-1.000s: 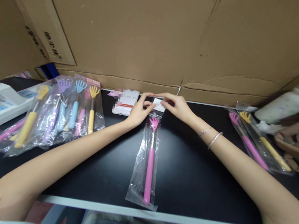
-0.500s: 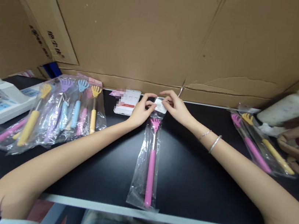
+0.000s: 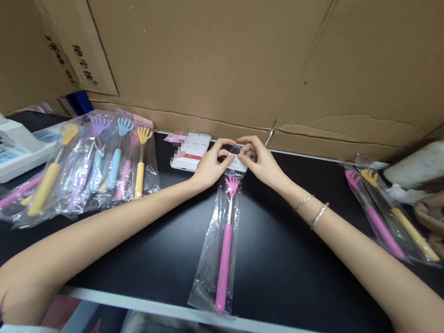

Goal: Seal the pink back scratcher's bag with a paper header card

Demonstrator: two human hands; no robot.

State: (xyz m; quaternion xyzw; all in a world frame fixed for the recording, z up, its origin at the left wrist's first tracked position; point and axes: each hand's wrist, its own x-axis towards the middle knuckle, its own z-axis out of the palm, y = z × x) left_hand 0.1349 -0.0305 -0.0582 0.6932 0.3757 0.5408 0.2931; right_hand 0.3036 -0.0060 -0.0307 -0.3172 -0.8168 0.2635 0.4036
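A pink back scratcher [image 3: 224, 266] with a small hand-shaped head lies in a clear plastic bag [image 3: 206, 263], pointing away from me. At the bag's far end is a white label [image 3: 239, 163]. My left hand [image 3: 211, 166] is closed at the left side of this end, its thumb on the label's edge and its fingers curled behind. From the right, my right hand [image 3: 262, 164] pinches the same end with thumb and curled fingers. The fingertips of both hands nearly meet there, partly covering the label.
Several bagged back scratchers [image 3: 89, 170] lie in a pile at the left, beside a white power strip [image 3: 13, 153]. A phone [image 3: 190, 154] lies behind my left hand. Two more bagged scratchers [image 3: 391, 223] and a white bottle [image 3: 433, 160] are at the right. A cardboard wall [image 3: 221, 51] stands behind.
My left thumb has moved right onto the label, and my right fingers have come down closer to it. The bagged scratcher stays in about the same place.
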